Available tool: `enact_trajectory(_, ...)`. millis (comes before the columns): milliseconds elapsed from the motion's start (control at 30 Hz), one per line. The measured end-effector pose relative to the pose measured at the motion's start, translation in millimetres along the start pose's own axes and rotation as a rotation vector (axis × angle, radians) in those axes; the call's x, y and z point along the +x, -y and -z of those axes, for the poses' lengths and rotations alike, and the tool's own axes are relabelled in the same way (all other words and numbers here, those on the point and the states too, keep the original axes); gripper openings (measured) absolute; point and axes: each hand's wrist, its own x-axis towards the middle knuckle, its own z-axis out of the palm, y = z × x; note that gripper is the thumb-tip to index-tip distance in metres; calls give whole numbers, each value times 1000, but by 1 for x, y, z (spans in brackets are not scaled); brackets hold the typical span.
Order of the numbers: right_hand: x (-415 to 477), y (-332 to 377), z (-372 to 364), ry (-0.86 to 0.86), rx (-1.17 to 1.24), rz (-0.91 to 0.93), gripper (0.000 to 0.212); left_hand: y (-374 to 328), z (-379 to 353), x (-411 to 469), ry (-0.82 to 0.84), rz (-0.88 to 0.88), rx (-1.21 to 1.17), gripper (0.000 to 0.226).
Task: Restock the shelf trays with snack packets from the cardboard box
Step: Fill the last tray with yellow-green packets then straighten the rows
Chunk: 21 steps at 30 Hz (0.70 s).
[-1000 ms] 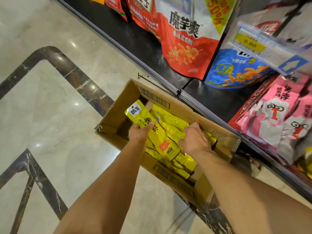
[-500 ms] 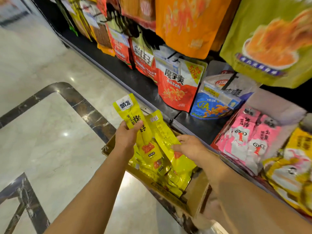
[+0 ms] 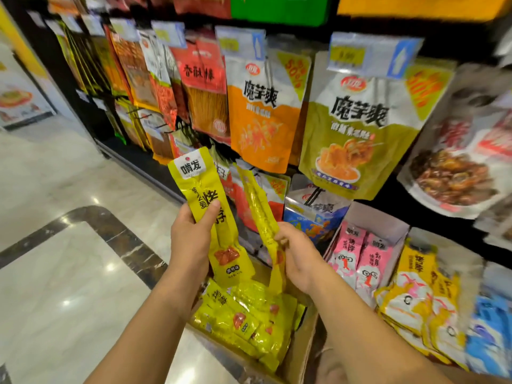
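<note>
Seen from your head camera, your left hand (image 3: pixel 191 239) has its fingers (image 3: pixel 210 216) wrapped round one yellow snack packet (image 3: pixel 206 189), held upright above the cardboard box (image 3: pixel 302 345). Your right hand (image 3: pixel 300 254) pinches a second yellow packet (image 3: pixel 259 200), turned edge-on. More yellow packets (image 3: pixel 243 320) lie in the box, just beside the shelf tray (image 3: pixel 374 217) of pink packets (image 3: pixel 357 256).

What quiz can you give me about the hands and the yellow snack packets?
1. True or false: the left hand holds a yellow snack packet.
2. Where do the spare yellow packets lie? A: cardboard box; B: floor; C: top shelf.
3. Fill in: the right hand pinches a second yellow packet; the shelf tray beside it holds ____ packets.
Key: 1 true; 2 A; 3 pink.
</note>
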Motion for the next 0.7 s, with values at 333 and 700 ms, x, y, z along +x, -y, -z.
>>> enact_trajectory(333, -113, 79, 36, 264, 377, 184, 75, -56, -59, -44, 147, -42, -24, 15)
enact_trajectory(700, -249, 133, 116, 6, 241, 527, 55, -142, -176, -141, 587, -140, -100, 18)
